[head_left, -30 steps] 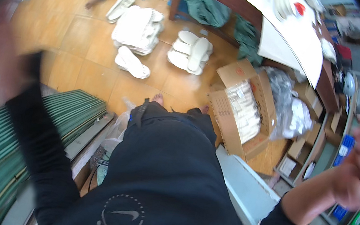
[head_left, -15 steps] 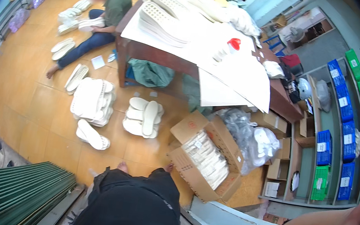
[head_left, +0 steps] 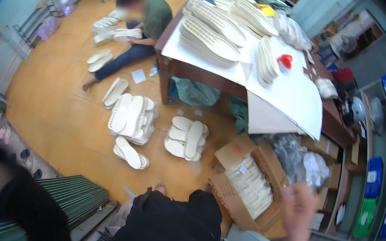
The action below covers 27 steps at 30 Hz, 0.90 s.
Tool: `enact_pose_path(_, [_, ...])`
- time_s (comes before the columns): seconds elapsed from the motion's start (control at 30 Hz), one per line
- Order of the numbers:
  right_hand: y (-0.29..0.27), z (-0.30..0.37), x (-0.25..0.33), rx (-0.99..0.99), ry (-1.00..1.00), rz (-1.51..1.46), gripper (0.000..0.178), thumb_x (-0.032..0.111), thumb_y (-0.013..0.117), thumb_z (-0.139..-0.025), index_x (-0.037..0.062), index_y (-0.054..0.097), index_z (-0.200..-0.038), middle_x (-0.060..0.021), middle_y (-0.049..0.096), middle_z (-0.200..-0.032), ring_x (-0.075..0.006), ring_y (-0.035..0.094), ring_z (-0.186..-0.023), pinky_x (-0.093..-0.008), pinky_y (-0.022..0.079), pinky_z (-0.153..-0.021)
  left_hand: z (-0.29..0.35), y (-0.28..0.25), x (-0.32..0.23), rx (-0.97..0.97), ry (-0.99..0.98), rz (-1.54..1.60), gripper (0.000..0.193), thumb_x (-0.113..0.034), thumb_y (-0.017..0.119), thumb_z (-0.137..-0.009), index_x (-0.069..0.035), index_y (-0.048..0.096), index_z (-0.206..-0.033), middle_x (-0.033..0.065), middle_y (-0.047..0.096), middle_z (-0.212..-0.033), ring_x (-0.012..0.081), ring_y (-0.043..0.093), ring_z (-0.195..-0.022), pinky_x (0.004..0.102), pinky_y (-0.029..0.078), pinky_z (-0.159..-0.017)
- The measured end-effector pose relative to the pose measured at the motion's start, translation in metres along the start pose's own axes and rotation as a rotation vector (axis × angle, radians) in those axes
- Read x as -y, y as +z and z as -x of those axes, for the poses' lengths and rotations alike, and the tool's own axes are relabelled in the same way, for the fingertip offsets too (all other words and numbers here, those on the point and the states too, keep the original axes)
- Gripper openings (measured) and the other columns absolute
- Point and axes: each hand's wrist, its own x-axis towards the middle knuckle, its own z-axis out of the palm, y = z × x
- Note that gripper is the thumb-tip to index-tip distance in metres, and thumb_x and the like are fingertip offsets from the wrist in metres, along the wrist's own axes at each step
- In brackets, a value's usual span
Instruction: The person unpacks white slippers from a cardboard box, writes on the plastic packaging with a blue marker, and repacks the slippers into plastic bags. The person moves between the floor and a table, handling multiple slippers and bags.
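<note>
My right hand (head_left: 298,205) is raised in front of me, near the right side of an open cardboard box (head_left: 217,185). Its fingers look bent but are smeared by motion, so what they hold, if anything, does not show. At the left rim my left arm (head_left: 29,198) rises in a black sleeve, its bare part blurred; the hand itself is out of sight. Packed white bundles (head_left: 251,183) fill the box. On the floor before me lie a large stack of white shoe soles (head_left: 129,114), a smaller pile (head_left: 193,140) and a loose pair (head_left: 130,155).
A co-worker (head_left: 157,19) sits on the floor, holding white soles. Sole stacks (head_left: 208,44) and a red-topped cup (head_left: 285,62) stand on the paper-covered table (head_left: 289,104). Shelves with blue baskets (head_left: 373,175) line the right. A folded green metal gate (head_left: 69,197) stands at lower left.
The view has swung left, so the scene sits farther right. My right hand has come into sight near the box; my left arm now shows at the left rim.
</note>
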Motion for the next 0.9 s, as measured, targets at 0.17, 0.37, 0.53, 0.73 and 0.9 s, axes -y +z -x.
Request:
enact_pose_path(0.17, [0.102,0.065,-0.074,0.701,0.380,-0.122,0.018,0.019,0.072,-0.088,0.0042,0.072,-0.097,-0.0141,0.072,-0.089,-0.0272,0.071,-0.075,-0.0362,0.056,-0.070,0.190,0.052,0.080,0.368,-1.282,-0.381,0.020,-0.016,0.060,-0.098,-0.002,0.069,-0.109,0.0071,0.070,-0.100,0.0153,0.064,-0.086,0.0320,0.053,-0.080])
enact_pose_path(0.37, [0.189,0.032,-0.106,0.993,0.039,-0.436,0.024,0.028,0.071,-0.090,0.0051,0.072,-0.100,-0.0144,0.072,-0.095,-0.0282,0.072,-0.083,-0.0379,0.057,-0.075,0.366,0.078,0.054,1.510,-1.096,-0.869,0.050,-0.043,0.066,-0.089,-0.003,0.068,-0.118,0.0200,0.069,-0.109,0.0348,0.066,-0.104,0.0443,0.053,-0.091])
enact_pose_path(0.53, [0.303,0.038,-0.200,1.068,0.309,-0.203,0.022,0.025,0.067,-0.092,0.0069,0.071,-0.104,-0.0165,0.073,-0.092,-0.0339,0.071,-0.088,-0.0416,0.056,-0.079,0.435,0.058,0.114,1.168,-1.351,-1.003,0.053,-0.044,0.070,-0.085,-0.003,0.067,-0.118,0.0190,0.070,-0.107,0.0329,0.068,-0.098,0.0422,0.054,-0.088])
enact_pose_path(0.73, [0.361,0.139,-0.251,1.139,0.597,-0.285,0.030,0.028,0.065,-0.097,0.0019,0.066,-0.111,-0.0159,0.071,-0.090,-0.0262,0.068,-0.086,-0.0391,0.054,-0.078,0.569,-0.056,0.261,0.508,-1.612,-1.240,0.056,-0.034,0.080,-0.081,0.002,0.066,-0.120,0.0203,0.071,-0.105,0.0318,0.070,-0.093,0.0407,0.055,-0.085])
enact_pose_path(0.9, [0.406,0.198,-0.242,1.128,0.675,-0.297,0.022,0.022,0.068,-0.095,0.0038,0.068,-0.107,-0.0138,0.070,-0.085,-0.0234,0.068,-0.076,-0.0362,0.055,-0.071,0.645,-0.104,0.402,0.438,-1.557,-1.271,0.083,-0.042,0.076,-0.083,0.006,0.043,-0.143,0.0284,0.056,-0.133,0.0389,0.055,-0.125,0.0430,0.043,-0.107])
